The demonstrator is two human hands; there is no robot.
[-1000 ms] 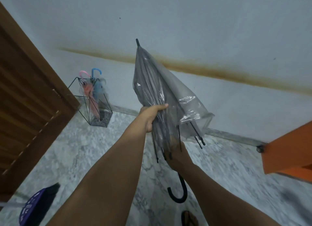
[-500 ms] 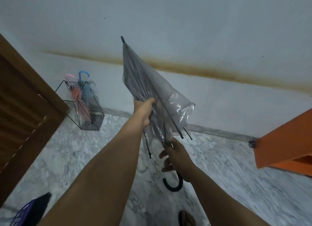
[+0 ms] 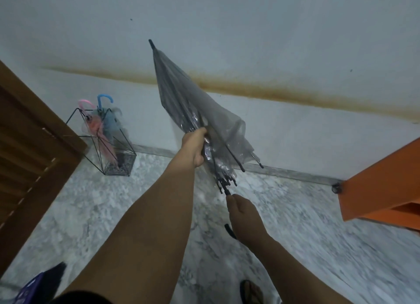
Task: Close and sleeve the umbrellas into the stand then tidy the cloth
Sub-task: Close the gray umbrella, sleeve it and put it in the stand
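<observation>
Since a second ago, slid down the shaft to the handle: right hand (image 3: pixel 244 219), gripping it. Left hand (image 3: pixel 195 148) squeezing clear umbrella (image 3: pixel 193 113) mid-frame. Loose ribs could snag the stand (image 3: pixel 106 142), left of centre.

we find no readable text, no labels, brands, numbers or signs anywhere, purple object (image 3: pixel 38 285) at bottom left carries pale markings too blurred for us to read, clear umbrella (image 3: pixel 193 113) and wire stand (image 3: pixel 106 142) bear no print we can make out

Marble floor (image 3: pixel 295 235) bears wire stand (image 3: pixel 109 142), perhaps a sandal (image 3: pixel 251 291).
</observation>
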